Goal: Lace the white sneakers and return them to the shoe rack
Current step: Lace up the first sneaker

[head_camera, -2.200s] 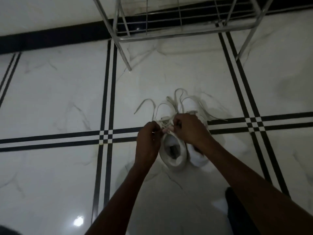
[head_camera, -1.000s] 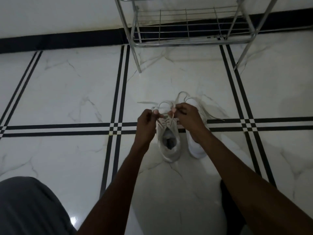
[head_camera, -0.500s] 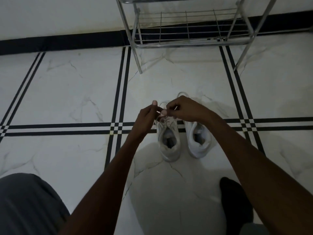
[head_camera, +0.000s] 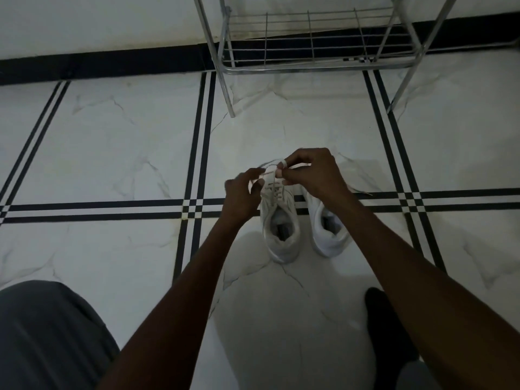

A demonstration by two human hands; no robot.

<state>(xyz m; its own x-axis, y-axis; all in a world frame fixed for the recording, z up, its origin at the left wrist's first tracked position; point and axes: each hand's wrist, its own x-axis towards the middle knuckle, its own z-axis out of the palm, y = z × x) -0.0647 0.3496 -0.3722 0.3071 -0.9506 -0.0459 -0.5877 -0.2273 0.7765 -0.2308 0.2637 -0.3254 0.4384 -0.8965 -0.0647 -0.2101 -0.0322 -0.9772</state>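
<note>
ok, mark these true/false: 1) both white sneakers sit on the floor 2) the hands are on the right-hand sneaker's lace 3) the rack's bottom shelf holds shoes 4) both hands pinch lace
1) True: the pair of white sneakers stands on the white marble tile floor.
2) False: the left hand and right hand work the white lace of the left-hand sneaker.
3) False: the chrome wire shoe rack shows a bare bottom shelf.
4) True.

Bare forearms, no sleeves; grey trouser leg [head_camera: 47, 333] lower left; black sock [head_camera: 385, 325] lower right.
</note>
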